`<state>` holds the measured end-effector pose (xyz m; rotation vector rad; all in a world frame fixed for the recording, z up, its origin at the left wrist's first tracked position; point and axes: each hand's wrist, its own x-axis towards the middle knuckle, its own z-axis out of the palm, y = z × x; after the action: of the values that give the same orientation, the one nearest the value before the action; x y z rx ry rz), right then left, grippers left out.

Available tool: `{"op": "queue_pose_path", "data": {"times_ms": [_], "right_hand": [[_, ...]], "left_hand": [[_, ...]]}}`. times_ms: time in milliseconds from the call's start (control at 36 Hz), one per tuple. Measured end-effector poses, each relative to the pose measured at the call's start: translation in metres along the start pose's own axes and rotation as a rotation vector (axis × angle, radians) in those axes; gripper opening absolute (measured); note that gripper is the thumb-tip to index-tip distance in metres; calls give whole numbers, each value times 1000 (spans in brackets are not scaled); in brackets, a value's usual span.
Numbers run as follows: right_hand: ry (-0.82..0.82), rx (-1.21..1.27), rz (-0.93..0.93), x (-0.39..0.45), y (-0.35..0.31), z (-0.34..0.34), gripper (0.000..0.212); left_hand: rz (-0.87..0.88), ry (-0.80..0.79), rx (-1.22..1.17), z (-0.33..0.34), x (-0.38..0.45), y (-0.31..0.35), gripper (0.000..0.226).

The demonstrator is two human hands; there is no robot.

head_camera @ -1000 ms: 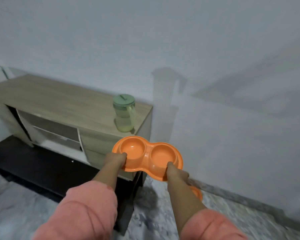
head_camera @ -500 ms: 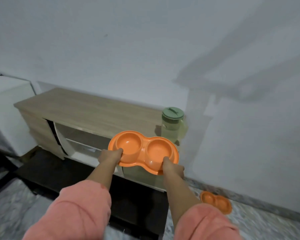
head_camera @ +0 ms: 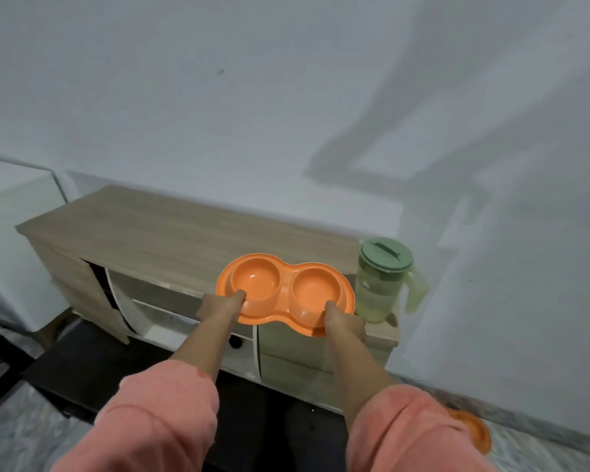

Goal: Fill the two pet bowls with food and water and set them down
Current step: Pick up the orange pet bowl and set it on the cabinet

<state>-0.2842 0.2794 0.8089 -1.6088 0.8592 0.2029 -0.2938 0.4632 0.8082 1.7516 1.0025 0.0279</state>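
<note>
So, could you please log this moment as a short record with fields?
held item: orange double bowl, both wells empty
left hand: grips the bowl's left near rim
right hand: grips the bowl's right near rim
bowl position: over the wooden cabinet near its right end
pitcher: green lid on, upright on the cabinet, right of the bowl
floor: second orange bowl, partly hidden by the right sleeve
</note>
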Motion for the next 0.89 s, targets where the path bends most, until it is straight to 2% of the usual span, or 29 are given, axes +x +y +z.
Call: {"op": "queue_pose_path", "data": {"times_ms": [194, 417, 556, 889], "right_hand": [[28, -37, 25, 60, -27, 49, 59], [71, -123, 62, 102, -38, 77, 58], [91, -120, 86, 114, -38, 93, 62], [129, -237, 79, 127, -29, 106, 57]], "left_hand": [[-48, 28, 69, 27, 67, 22, 63], [-99, -16, 153, 55, 116, 27, 62], [-99, -42, 174, 61, 140, 26, 63], [-55, -102, 319, 68, 173, 22, 59]]}}
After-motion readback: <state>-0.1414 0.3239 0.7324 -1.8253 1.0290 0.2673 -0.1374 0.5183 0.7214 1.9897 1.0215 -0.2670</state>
